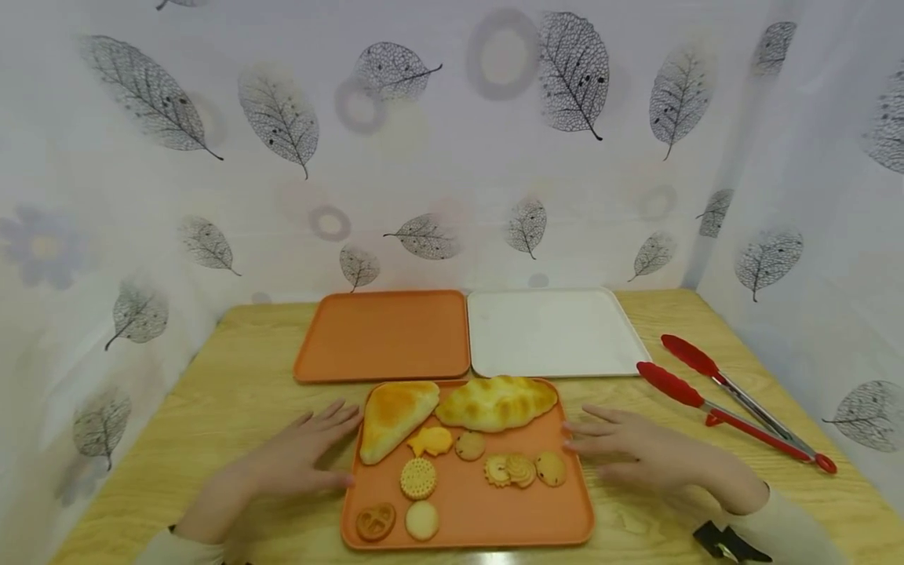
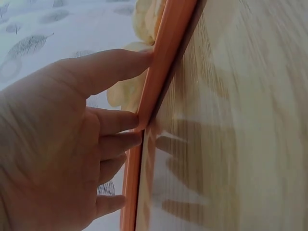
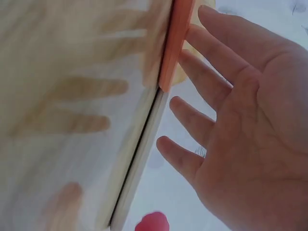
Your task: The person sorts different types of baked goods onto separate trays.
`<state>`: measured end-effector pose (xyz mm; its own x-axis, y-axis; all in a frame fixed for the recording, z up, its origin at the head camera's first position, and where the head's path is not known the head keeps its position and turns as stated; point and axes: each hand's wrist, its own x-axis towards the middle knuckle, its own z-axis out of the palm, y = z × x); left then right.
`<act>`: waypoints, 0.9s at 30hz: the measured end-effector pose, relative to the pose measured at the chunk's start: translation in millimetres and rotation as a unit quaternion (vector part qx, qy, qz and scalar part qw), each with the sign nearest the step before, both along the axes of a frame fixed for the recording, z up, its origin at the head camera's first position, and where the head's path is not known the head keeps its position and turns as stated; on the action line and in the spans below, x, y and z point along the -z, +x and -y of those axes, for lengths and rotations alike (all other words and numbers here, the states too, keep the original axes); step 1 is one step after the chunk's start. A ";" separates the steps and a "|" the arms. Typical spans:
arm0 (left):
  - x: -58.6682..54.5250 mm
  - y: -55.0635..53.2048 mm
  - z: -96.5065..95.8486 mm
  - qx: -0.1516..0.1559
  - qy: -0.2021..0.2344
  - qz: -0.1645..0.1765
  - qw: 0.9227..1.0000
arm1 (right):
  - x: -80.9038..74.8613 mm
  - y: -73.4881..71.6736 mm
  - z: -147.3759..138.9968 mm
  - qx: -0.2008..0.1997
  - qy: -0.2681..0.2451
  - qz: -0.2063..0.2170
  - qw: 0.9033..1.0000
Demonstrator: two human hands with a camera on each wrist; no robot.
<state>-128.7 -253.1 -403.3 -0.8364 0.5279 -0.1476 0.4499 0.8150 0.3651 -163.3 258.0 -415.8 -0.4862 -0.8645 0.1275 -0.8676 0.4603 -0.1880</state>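
Note:
An orange tray (image 1: pixel 508 518) lies in front of me, bearing a triangular bread (image 1: pixel 397 420), a long golden loaf (image 1: pixel 497 404), a fish-shaped cracker (image 1: pixel 432 441), a pretzel-shaped cookie (image 1: pixel 375 522) and several round cookies (image 1: pixel 419 479). My left hand (image 1: pixel 297 455) is at the tray's left side, fingers extended; the left wrist view has its thumb (image 2: pixel 120 65) at the rim, though contact is unclear. On the right side, my right hand (image 1: pixel 643 451) spreads straight fingers (image 3: pixel 207 77) beside the rim. Neither hand grips anything.
Behind the loaded tray, a bare orange tray (image 1: pixel 391 337) and a white tray (image 1: pixel 554 329) stand side by side. Red-tipped tongs (image 1: pixel 741 412) lie spread on the wooden table (image 1: pixel 233 353) at the right. A leaf-patterned curtain (image 1: pixel 452 173) surrounds the table's back and sides.

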 end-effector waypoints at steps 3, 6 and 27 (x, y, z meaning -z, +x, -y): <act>-3.4 -3.1 -10.7 0.015 -0.012 0.003 1.000 | -1.1 -3.9 -9.5 0.008 -0.001 0.030 1.000; -6.0 -6.1 -19.3 0.024 -0.028 0.002 0.999 | -2.4 -8.4 -17.2 0.017 -0.004 0.065 0.998; -7.7 -5.8 -34.7 0.022 -0.021 0.028 0.999 | -45.7 -7.0 -38.5 0.094 -0.069 0.189 0.975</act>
